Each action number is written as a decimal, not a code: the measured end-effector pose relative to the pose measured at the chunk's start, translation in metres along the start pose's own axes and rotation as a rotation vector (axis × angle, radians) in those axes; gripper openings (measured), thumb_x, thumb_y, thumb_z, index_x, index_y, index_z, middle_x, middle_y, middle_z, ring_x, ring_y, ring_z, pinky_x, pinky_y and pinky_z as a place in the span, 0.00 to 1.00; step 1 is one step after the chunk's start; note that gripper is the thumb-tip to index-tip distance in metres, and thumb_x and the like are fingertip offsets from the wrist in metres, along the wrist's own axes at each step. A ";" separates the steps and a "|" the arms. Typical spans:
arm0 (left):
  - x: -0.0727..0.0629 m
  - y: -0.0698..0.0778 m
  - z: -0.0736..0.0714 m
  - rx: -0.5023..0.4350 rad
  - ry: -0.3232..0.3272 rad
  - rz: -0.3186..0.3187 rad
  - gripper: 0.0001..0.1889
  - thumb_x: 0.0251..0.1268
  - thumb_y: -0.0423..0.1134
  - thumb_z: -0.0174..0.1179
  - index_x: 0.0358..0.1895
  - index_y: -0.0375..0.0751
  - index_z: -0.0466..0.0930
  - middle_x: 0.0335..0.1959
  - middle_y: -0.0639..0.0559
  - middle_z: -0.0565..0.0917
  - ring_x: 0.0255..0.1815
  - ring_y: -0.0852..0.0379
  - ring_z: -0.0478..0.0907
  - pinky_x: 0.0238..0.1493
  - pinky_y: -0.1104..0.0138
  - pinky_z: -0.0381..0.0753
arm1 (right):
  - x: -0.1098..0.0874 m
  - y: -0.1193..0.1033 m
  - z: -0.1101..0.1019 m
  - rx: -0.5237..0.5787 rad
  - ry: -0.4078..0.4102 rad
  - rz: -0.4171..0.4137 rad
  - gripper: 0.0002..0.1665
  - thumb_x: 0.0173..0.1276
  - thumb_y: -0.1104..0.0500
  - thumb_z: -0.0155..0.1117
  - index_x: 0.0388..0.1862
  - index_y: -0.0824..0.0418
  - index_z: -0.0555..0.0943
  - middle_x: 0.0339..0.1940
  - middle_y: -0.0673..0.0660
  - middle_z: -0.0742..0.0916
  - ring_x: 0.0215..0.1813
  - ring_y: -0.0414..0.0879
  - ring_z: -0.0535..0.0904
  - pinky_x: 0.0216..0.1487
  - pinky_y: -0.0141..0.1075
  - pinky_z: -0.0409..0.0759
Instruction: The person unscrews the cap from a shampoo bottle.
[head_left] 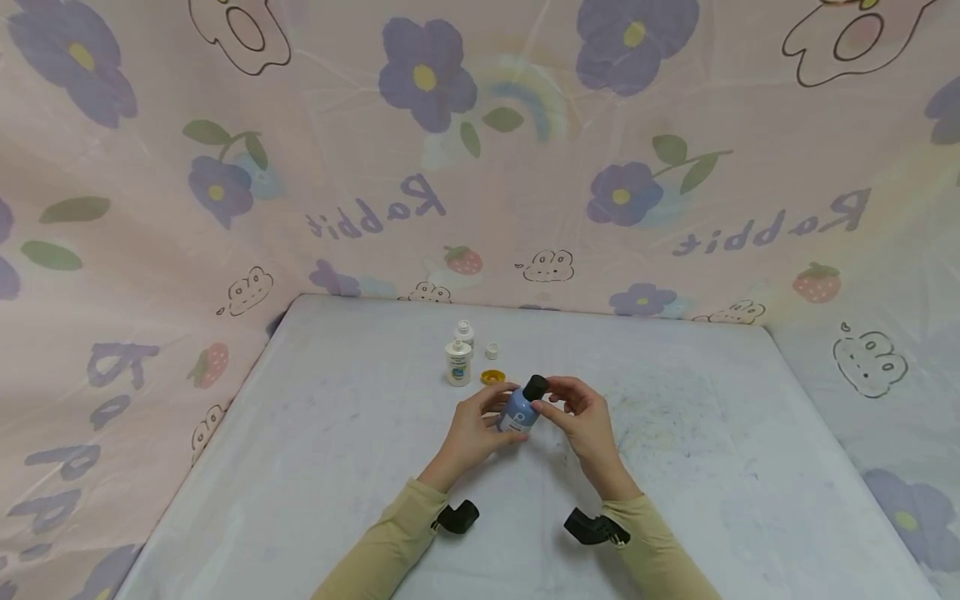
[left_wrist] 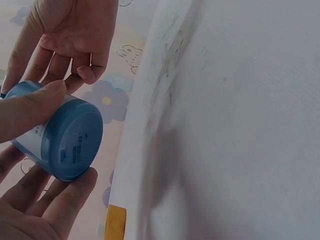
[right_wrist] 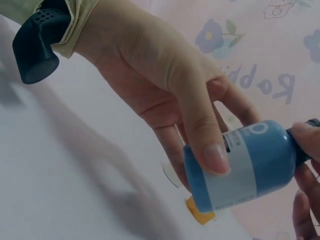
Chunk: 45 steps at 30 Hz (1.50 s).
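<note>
Hands (head_left: 471, 429) clamped on blue bottle (head_left: 516, 414), black cap (head_left: 536, 387); smudged white tabletop (head_left: 697, 442) below; flower-print fabric walls (head_left: 510, 200).

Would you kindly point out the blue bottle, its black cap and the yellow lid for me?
Blue bottle (right_wrist: 241, 167): right wrist view, on its pale label.
Black cap (head_left: 536, 387): head view, on the middle of its side.
Yellow lid (head_left: 492, 377): head view, on its middle.
</note>
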<state>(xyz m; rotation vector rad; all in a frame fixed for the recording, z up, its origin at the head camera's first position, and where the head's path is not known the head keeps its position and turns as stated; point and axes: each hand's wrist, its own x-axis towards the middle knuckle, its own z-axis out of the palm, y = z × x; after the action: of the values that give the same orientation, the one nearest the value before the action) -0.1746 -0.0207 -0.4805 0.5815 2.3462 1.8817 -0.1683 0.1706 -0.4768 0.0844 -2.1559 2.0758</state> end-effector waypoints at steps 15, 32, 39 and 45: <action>0.001 -0.013 0.001 0.069 -0.017 0.070 0.35 0.44 0.35 0.77 0.61 0.50 0.75 0.51 0.51 0.81 0.52 0.53 0.78 0.51 0.65 0.79 | 0.000 0.005 0.002 -0.005 0.029 -0.050 0.22 0.51 0.62 0.78 0.44 0.65 0.81 0.41 0.57 0.85 0.47 0.46 0.79 0.57 0.54 0.65; 0.000 -0.006 0.001 0.060 -0.075 0.039 0.35 0.44 0.34 0.77 0.61 0.47 0.75 0.53 0.52 0.81 0.53 0.57 0.78 0.51 0.66 0.79 | 0.000 0.003 -0.011 -0.071 -0.059 0.066 0.24 0.55 0.55 0.76 0.49 0.64 0.82 0.50 0.59 0.82 0.58 0.50 0.67 0.64 0.57 0.55; -0.009 0.025 -0.007 -0.007 -0.116 0.008 0.33 0.46 0.27 0.74 0.61 0.38 0.75 0.53 0.42 0.80 0.54 0.48 0.78 0.53 0.59 0.78 | 0.001 0.004 -0.018 -0.100 -0.206 -0.071 0.22 0.62 0.65 0.68 0.56 0.68 0.78 0.55 0.63 0.80 0.65 0.52 0.66 0.67 0.62 0.50; -0.009 0.023 -0.009 -0.018 -0.134 -0.014 0.33 0.46 0.27 0.74 0.61 0.41 0.76 0.54 0.44 0.80 0.54 0.49 0.78 0.53 0.60 0.78 | 0.000 -0.010 -0.021 -0.142 -0.349 -0.148 0.22 0.67 0.70 0.61 0.59 0.70 0.74 0.58 0.65 0.79 0.67 0.52 0.64 0.68 0.60 0.50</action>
<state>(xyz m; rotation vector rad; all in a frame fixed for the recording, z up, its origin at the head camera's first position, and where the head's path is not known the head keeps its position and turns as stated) -0.1635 -0.0281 -0.4576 0.6648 2.2417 1.7968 -0.1657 0.1913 -0.4663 0.6130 -2.3956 1.9358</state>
